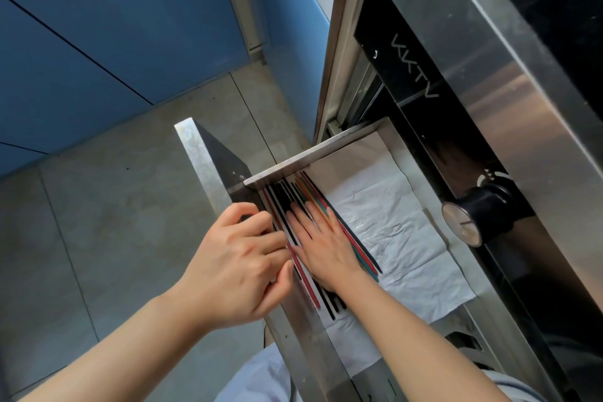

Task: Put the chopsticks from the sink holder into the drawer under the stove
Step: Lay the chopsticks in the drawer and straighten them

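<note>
Drawer (396, 153) pulled open under stove front. Chopsticks (354, 246) laid in bundle on white paper liner (398, 225), along drawer's front edge. Right hand (321, 246) pressed flat on chopsticks, fingers spread, nothing clamped. Left hand (235, 263) curled at drawer front panel, fingertips touching chopsticks; grip on any stick cannot be told. Stove knob (470, 222) seen beyond drawer.

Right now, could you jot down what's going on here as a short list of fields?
place: open metal drawer under a stove knob
lining: white paper
contents: coloured and black chopsticks lying along the drawer's front wall
left hand: at the drawer's front edge, fingers curled
right hand: flat on the chopsticks
</note>
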Tool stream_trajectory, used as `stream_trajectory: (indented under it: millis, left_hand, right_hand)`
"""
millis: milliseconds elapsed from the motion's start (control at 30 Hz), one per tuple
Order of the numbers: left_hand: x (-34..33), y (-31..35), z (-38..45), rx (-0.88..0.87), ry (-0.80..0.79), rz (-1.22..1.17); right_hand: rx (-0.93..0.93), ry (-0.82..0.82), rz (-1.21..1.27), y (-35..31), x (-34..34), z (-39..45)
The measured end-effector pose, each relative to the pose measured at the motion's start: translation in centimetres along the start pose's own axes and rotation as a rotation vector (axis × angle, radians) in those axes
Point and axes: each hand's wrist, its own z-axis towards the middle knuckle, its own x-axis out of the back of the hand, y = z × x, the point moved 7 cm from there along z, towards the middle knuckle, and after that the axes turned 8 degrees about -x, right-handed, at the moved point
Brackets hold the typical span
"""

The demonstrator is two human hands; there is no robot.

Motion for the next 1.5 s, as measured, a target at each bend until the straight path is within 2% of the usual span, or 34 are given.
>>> stream_trajectory:
  millis: [100,267,367,567,667,733,800,867,967,1033,1133,1233,1367,1500]
  left_hand:
    - [0.1,0.0,0.1,0.001,0.003,-0.001]
    - [0.1,0.1,0.1,-0.003,0.007,-0.003]
    - [0.1,0.1,0.1,0.001,0.01,0.005]
    - [0.1,0.1,0.1,0.002,0.022,0.008]
    - [0.1,0.1,0.1,-0.007,0.017,0.006]
    - [0.1,0.1,0.1,-0.008,0.018,0.008]
    - [0.1,0.1,0.1,0.0,0.022,0.007]
    - [0.1,0.0,0.1,0.007,0.027,0.008]
    - [0.0,0.0,0.1,0.011,0.02,0.009]
    - [0.0,0.0,0.1,0.014,0.015,0.014]
    - [0.0,-0.1,-0.1,0.018,0.016,0.016]
    - [0.2,-0.4,0.0,0.026,0.022,0.021]
    - [0.3,0.4,0.8,-0.005,0.026,0.01]
    - [0.2,0.3,0.8,0.013,0.027,0.015]
  right_hand:
    - [-0.048,-0.025,0.007,-0.1,0.2,0.7]
    - [-0.084,0.075,0.044,0.2,1.8,0.4]
    - [-0.142,0.08,0.067,1.9,1.5,-0.7]
    - [-0.07,-0.014,0.034,2.3,1.0,1.1]
    - [-0.011,0.05,0.096,2.0,2.7,1.6]
    - [-0.109,0.122,0.262,3.0,3.9,0.0]
    - [-0.297,0.195,0.422,4.4,4.0,-3.2]
    - [-0.428,0.139,0.517,4.8,2.6,-6.6]
    - [-0.508,-0.054,0.601,3.9,-0.1,-10.5]
    - [-0.496,-0.13,0.611,3.1,-0.9,-11.9]
    - [-0.377,-0.218,0.553,0.9,-1.6,-12.0]
    - [-0.342,-0.233,0.502,0.0,-1.4,-11.4]
    - [-0.392,-0.213,0.504,0.9,-0.6,-11.3]
    - [-0.455,-0.292,0.551,1.0,-0.9,-10.1]
